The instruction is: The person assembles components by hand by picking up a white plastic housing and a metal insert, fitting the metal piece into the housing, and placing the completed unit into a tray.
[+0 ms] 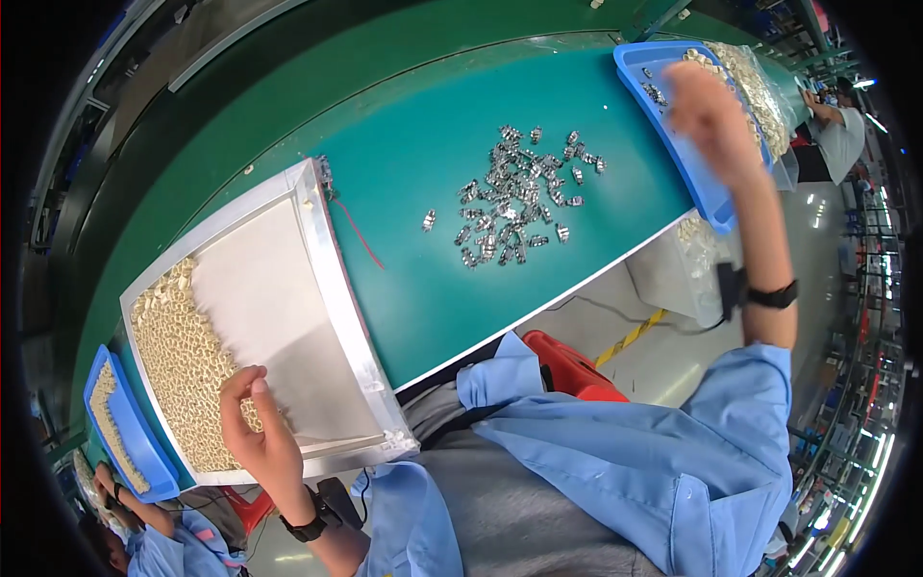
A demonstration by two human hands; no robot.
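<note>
My left hand (261, 444) hovers at the near side of a white-framed tray (255, 274). Its thumb and index finger come together at the tips; whether a small part is pinched there cannot be made out. Packed rows of small cream-coloured pieces (178, 351) cover the tray's left part, while its white bottom shows on the right. My right hand (713, 120), smeared by motion, is over the blue tray (700, 183) at the far right, its fingers unclear. That tray holds cream pieces and a few small metal parts. Between the trays, small silvery metal parts (514, 192) lie in a loose heap.
A clear bag of cream pieces (755, 91) lies beyond the right blue tray. Another blue tray (144, 442) stands at the far left, near a co-worker's arm (144, 510). A red stool (567, 365) and a plastic bin (678, 269) are below the table edge.
</note>
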